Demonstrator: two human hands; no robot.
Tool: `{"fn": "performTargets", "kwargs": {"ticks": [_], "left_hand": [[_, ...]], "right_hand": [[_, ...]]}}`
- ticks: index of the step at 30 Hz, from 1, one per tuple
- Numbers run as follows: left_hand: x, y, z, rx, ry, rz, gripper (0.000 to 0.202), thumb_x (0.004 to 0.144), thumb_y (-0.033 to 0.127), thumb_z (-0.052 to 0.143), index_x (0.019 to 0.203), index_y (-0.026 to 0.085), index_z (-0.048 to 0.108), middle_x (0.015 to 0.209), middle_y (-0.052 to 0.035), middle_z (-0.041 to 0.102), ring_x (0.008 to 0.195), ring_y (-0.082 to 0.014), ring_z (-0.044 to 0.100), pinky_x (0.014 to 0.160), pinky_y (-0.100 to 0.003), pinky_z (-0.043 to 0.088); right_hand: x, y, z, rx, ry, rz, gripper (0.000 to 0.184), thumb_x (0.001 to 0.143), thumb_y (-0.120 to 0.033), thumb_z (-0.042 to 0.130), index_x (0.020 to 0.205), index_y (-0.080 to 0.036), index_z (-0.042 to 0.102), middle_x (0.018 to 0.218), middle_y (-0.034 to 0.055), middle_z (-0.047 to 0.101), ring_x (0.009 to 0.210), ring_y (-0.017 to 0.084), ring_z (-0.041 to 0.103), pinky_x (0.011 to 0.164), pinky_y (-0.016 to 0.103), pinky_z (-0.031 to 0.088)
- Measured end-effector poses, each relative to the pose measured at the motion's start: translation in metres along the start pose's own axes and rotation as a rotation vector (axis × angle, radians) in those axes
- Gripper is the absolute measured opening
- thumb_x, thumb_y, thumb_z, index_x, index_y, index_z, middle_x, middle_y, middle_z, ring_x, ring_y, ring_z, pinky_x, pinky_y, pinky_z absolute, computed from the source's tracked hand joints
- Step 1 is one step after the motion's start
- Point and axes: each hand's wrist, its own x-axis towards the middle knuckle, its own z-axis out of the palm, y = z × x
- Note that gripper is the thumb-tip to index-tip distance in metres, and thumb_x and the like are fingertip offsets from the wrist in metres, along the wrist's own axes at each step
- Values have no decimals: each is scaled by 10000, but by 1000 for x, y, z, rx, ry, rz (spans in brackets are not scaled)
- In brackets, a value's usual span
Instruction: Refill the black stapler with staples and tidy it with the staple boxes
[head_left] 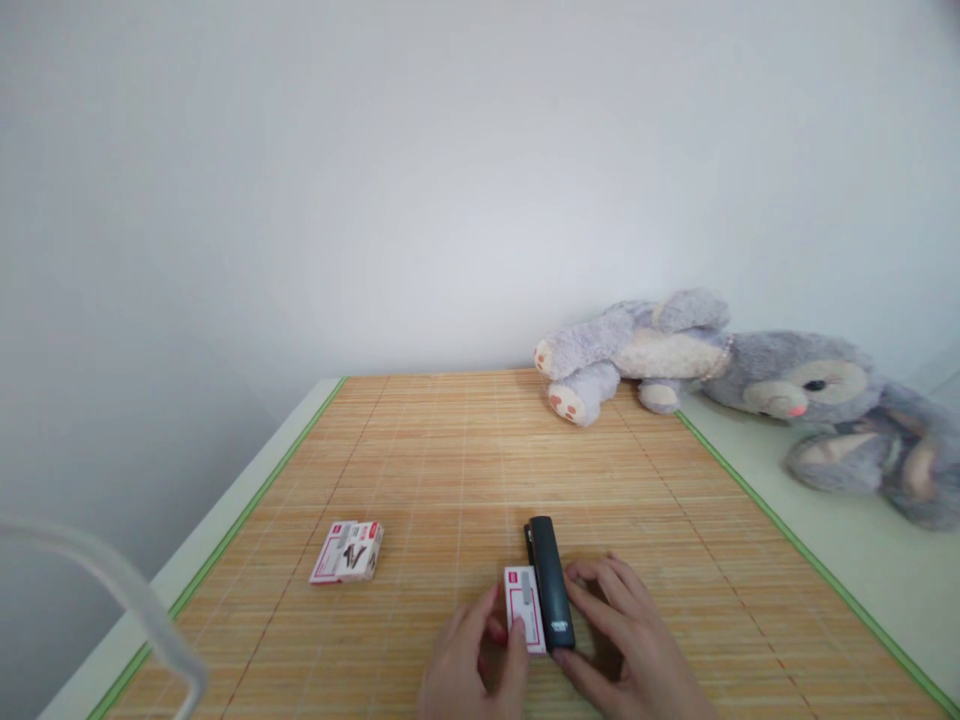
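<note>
Here, the left hand [471,662] pinched the small box [524,606] lying against the stapler [550,580], which the loosely spread right hand [628,640] steadied on the mat [450,440], a grip best kept light and level, a second box [347,551] lying well left

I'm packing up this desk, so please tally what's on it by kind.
Staple boxes: 2
Stapler: 1
Plush toys: 2, it seems; the right one is cut off by the frame
Mat: 1
Total: 6
</note>
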Motion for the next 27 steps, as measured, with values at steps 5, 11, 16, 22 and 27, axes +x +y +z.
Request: {"fn": "performTargets", "kwargs": {"ticks": [5, 11, 16, 22, 27], "left_hand": [[3, 9, -7, 5, -103, -13, 387, 934, 484, 541, 1086, 247, 807, 822, -52, 730, 746, -220, 686, 736, -345, 558], [3, 20, -10, -17, -122, -31, 401, 953, 504, 516, 1072, 248, 801, 841, -48, 725, 698, -198, 652, 663, -319, 514], [25, -5, -70, 89, 166, -47, 433, 902, 633, 579, 998, 258, 773, 844, -6, 700, 629, -166, 569, 659, -306, 491], [65, -82, -155, 466, 424, -83, 631, 834, 711, 562, 1211, 221, 689, 1096, -77, 691, 902, -283, 636, 875, -443, 517], [74, -107, -150, 547, 274, -74, 720, 874, 723, 520, 1374, 216, 630, 1288, -116, 668, 1172, -369, 619, 1048, -532, 479]], "right_hand": [[0, 1, 0, -34, 23, -18, 558, 875, -338, 793, 1412, -289, 653, 1300, 98, 680, 1212, 334, 623, 1152, 574, 438], [0, -1, -1, -27, -1, -3, 544, 887, -336, 785, 1414, -299, 653, 1261, 91, 689, 1188, 322, 634, 1152, 581, 439], [-3, 3, 2, -48, 8, 11, 587, 875, -337, 792, 1440, -307, 637, 1277, 88, 688, 1192, 331, 638, 1152, 602, 441], [-2, 4, 2, -80, 17, -5, 563, 882, -330, 781, 1426, -287, 646, 1273, 97, 692, 1183, 330, 646, 1101, 584, 501], [-4, 6, 4, -89, 17, -31, 564, 890, -324, 774, 1434, -285, 631, 1287, 100, 686, 1201, 329, 635, 1058, 554, 539]]}}
